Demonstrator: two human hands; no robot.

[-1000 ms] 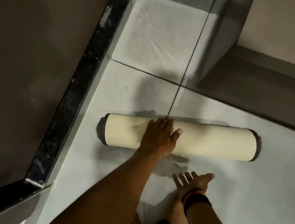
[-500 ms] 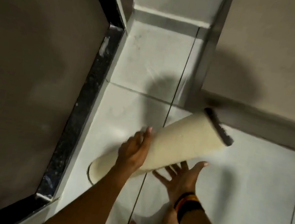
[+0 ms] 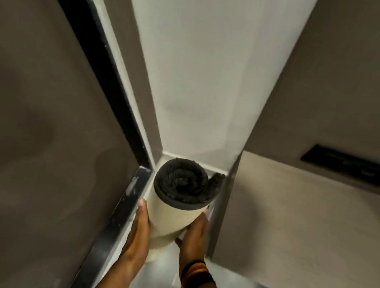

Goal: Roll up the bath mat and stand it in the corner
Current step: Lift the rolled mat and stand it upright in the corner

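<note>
Near: left hand (image 3: 137,237) and right hand (image 3: 194,236) — the right wrist with striped bands (image 3: 197,274) — pressed flat against opposite sides of the rolled bath mat (image 3: 173,214), clamping it between the palms. Mat upright, cream backing outward, dark pile spiral at its top end. Far: the white wall corner (image 3: 165,151) just behind it, black door frame (image 3: 118,217) left, brown panel (image 3: 296,224) right.

1. The left hand (image 3: 139,233) is held flat, fingers extended and pressed together against the side of the rolled cream-backed, dark-piled bath mat (image 3: 172,219).
2. The right hand (image 3: 194,237), wrist banded, is pressed flat opposite; the roll is clamped between both palms.
</note>
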